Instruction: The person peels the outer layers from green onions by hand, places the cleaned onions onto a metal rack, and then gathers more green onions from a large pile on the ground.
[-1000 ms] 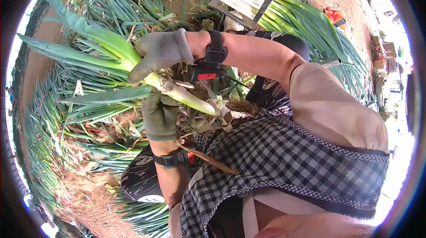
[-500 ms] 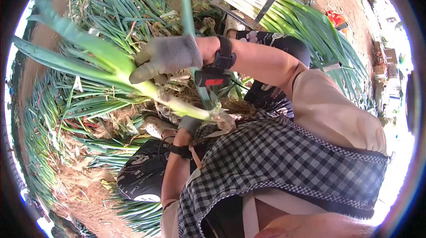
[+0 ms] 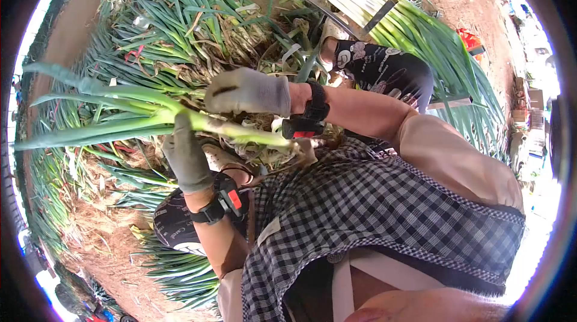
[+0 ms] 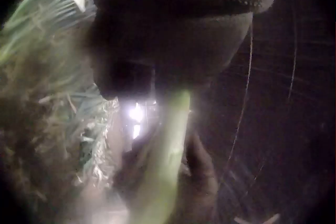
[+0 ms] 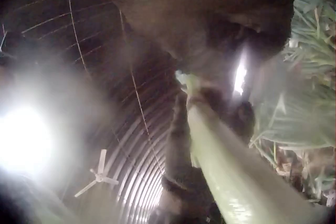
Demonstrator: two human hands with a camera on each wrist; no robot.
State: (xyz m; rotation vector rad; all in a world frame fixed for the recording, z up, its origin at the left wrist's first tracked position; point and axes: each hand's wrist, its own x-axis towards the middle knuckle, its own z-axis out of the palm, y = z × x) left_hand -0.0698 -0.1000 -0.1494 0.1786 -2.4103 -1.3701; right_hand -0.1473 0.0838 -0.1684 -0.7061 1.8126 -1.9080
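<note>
A large green onion [image 3: 258,136] with a thick pale stalk lies slanted before the person's checked apron, its green leaves spreading left. The gloved left hand [image 3: 190,157] grips it where the leaves begin, a digit laid over the top. The gloved right hand [image 3: 249,92] is at the upper side of the stalk, fingers curled, fingertips hidden. In the left wrist view the stalk [image 4: 170,155] runs out from beneath the dark glove. The right wrist view shows the stalk [image 5: 226,166] reaching up to the right glove, a small torn bit at its upper end.
Piles of untrimmed green onions [image 3: 198,15] cover the ground ahead and to the left. Cleaned onions [image 3: 390,21] lie in a metal frame [image 3: 384,14] at the upper right. Another bunch [image 3: 180,277] lies beside the left knee. Dry peelings litter the soil.
The left hand stroked down toward the apron with a long leaf, then came back up to the leaf base. The right hand has shifted right from the leaf base along the stalk.
</note>
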